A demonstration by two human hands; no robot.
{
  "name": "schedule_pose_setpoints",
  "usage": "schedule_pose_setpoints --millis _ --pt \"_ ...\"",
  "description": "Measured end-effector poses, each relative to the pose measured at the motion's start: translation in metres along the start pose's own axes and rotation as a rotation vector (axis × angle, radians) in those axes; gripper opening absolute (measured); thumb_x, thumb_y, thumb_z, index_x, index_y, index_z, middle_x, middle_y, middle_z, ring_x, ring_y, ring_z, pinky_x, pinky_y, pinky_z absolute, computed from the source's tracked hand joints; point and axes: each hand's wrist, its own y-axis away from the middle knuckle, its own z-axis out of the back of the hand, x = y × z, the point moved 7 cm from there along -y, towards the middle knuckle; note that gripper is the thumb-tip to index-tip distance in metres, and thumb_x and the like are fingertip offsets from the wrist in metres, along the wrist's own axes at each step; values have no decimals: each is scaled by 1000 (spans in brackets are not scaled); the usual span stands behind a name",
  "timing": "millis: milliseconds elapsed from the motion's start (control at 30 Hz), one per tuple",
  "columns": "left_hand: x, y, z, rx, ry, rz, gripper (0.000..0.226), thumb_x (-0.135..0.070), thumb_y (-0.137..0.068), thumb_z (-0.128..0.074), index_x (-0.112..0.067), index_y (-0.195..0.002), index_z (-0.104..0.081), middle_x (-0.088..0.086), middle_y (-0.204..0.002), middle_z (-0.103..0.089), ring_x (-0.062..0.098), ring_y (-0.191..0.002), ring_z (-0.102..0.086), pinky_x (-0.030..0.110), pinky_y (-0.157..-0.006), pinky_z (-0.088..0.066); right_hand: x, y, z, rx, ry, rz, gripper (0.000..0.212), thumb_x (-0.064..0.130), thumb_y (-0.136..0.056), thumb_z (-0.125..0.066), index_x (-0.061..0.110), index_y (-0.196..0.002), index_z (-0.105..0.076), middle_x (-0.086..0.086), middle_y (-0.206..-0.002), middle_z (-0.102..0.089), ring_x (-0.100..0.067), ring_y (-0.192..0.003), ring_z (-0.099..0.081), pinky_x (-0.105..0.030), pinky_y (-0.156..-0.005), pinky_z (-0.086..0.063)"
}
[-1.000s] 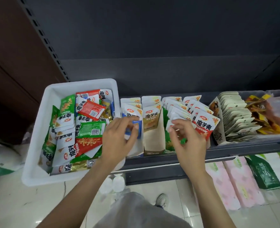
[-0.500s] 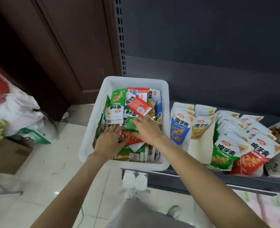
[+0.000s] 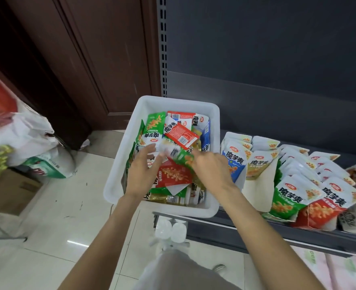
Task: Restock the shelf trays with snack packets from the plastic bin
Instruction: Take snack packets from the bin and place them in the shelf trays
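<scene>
A dark grey metal shelving unit [image 3: 277, 59] stands against a brown wooden door panel [image 3: 89, 59], above a glossy pale tiled floor [image 3: 57, 216]. Both hands are over the white rectangular plastic bin [image 3: 118, 174], which sits at the left end of the dark shelf ledge [image 3: 256, 231] and is filled with a loose heap of red, green, blue and yellow foil snack packets [image 3: 172, 174]. The left hand [image 3: 141, 170] is spread, fingers extended, touching a blurred white packet [image 3: 164, 147] at its fingertips. The right hand [image 3: 210, 166] reaches leftward into the bin, fingers at a green-and-white packet [image 3: 183, 158]; whether it pinches that packet cannot be told, owing to motion blur. To the right of the right hand, beige cardboard shelf trays [image 3: 256, 185] hold upright rows of blue, yellow, green and red packets. Left of the left hand, white plastic sacks [image 3: 26, 139] and a brown cardboard box [image 3: 9, 191] rest on the floor.
</scene>
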Motion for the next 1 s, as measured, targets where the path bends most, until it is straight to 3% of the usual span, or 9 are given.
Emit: schedule_pose_setpoints --millis 133,200,267,367,533,667,800,900,1000 --pt "-28 15 -7 29 408 112 42 -37 -89 -58 -28 -129 -49 -11 -127 -53 6 -113 -52 12 -85 -42 -50 35 3 -190 -859 -462 16 6 -91 -56 13 -100 -67 1 -89 -71 -8 -80 -66 -26 -72 -53" --pt "-41 22 -21 164 588 176 40 -36 -87 -61 -30 -126 -53 -8 -121 -61 10 -110 -58 21 -91 -46 -51 46 -6 -128 -1173 -513 20 0 -91 -55 16 -92 -66 6 -89 -69 2 -79 -64 -19 -73 -52" --pt "-58 27 -31 235 664 157 33 -28 -87 -61 -29 -120 -58 -4 -105 -68 11 -100 -65 25 -86 -52 -51 55 -8 -86 -1311 -525 20 -2 -91 -53 14 -89 -65 0 -86 -70 -6 -79 -65 -23 -72 -53" --pt "-80 30 -40 263 614 46 37 -10 -85 -64 -21 -119 -56 1 -98 -69 9 -87 -68 23 -73 -55 -58 66 -8 -89 -1349 -547 21 -1 -90 -55 17 -86 -65 0 -80 -69 -13 -79 -65 -29 -72 -54" --pt "-99 38 -62 357 502 -69 43 -1 -80 -69 -30 -108 -54 5 -91 -68 14 -76 -71 27 -63 -56 -73 88 8 -190 -1234 -522 23 18 -88 -65 22 -108 -54 15 -93 -65 6 -84 -62 -14 -74 -50" --pt "-117 53 -88 406 285 -207 51 -10 -80 -72 -45 -106 -47 -4 -91 -65 10 -78 -68 32 -65 -57 -99 113 31 -352 -1110 -525 29 16 -86 -67 25 -107 -49 16 -87 -69 2 -78 -65 -16 -69 -51" --pt "-150 71 -114 417 124 -425 47 -15 -82 -71 -40 -110 -44 -20 -86 -56 2 -75 -61 14 -65 -51 -128 146 49 -504 -1011 -571 33 14 -83 -70 34 -95 -47 19 -83 -70 -1 -78 -66 -18 -67 -50" --pt "-174 83 -137 441 71 -550 45 -21 -83 -71 -34 -118 -46 -21 -88 -56 4 -80 -62 22 -71 -55 -145 178 68 -672 -923 -615 38 12 -83 -71 36 -95 -44 16 -79 -67 1 -78 -65 -13 -65 -49" --pt "-183 85 -163 472 43 -602 47 -26 -85 -68 -33 -124 -43 -17 -96 -60 0 -88 -60 33 -78 -55 -166 210 78 -821 -825 -679 38 13 -84 -69 39 -97 -44 14 -94 -65 3 -86 -64 -11 -73 -49"
